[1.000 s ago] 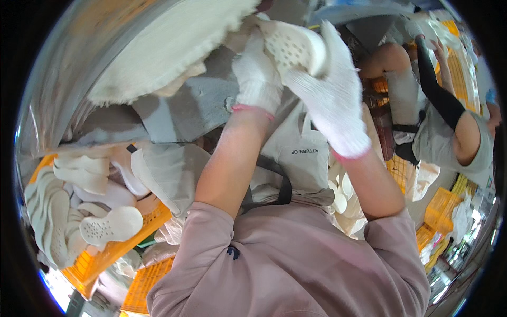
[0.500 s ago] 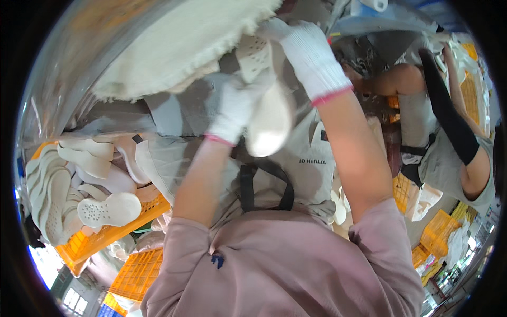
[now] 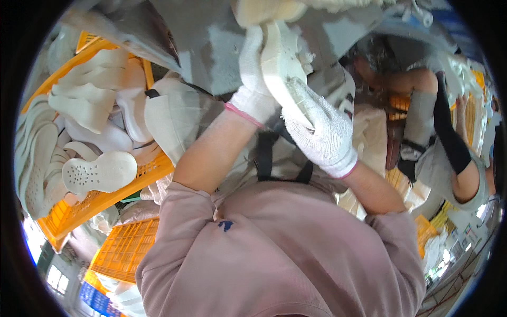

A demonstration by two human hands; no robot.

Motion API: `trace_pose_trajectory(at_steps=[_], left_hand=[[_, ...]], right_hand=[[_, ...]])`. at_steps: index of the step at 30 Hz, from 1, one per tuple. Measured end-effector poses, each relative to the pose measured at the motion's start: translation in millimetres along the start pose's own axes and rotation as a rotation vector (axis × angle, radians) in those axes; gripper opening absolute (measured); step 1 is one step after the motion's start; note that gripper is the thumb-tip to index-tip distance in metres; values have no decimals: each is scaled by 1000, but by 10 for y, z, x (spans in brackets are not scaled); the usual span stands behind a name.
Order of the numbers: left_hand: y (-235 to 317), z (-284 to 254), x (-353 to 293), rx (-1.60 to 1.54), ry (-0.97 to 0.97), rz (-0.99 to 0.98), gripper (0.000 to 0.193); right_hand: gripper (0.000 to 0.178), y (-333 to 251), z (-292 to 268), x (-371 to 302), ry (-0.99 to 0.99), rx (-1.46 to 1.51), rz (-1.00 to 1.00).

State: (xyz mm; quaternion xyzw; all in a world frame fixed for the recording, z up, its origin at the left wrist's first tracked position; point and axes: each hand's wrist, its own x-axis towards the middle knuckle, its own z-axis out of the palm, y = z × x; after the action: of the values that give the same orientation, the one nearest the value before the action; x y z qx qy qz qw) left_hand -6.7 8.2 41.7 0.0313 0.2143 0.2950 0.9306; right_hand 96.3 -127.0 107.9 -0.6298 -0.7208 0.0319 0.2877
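A white foam shoe insole point(image 3: 280, 66) is held on its edge between my two gloved hands, just below a pale, cream-coloured rounded thing point(image 3: 269, 11) at the top. My left hand point(image 3: 253, 68) is closed along its left side, the fingers partly hidden behind it. Around the lower end wraps my right hand point(image 3: 319, 124), its fingers lying along the insole's right face. Small holes show in the insole's upper part, beside a ragged white tuft. Both knitted gloves are white with pink cuffs.
At left, an orange crate point(image 3: 100, 211) holds several white insoles, one perforated insole point(image 3: 100, 173) lying on top. Another orange crate point(image 3: 124, 251) stands below it. A grey machine surface point(image 3: 211, 53) lies beyond my hands. Off to the right works another person with a black sleeve point(image 3: 450, 127).
My right hand has come down from the insole's top to its lower end. The insole has been raised and turned on edge. The large fluffy cream surface has mostly left the view.
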Motion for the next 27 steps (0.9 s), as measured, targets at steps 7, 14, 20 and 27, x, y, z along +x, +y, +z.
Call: trace_pose_trajectory(at_steps=[7, 14, 20, 27], left_hand=[[398, -69, 548, 395, 277, 226, 48], [108, -417, 512, 754, 15, 577, 35], [-60, -476, 565, 1333, 258, 1000, 48], [103, -363, 521, 372, 6, 295, 38]], right_hand=[[25, 112, 316, 565, 64, -94, 17], [23, 9, 347, 798, 85, -162, 249], [17, -39, 338, 933, -24, -275, 345], [40, 132, 64, 847, -346, 493, 498]])
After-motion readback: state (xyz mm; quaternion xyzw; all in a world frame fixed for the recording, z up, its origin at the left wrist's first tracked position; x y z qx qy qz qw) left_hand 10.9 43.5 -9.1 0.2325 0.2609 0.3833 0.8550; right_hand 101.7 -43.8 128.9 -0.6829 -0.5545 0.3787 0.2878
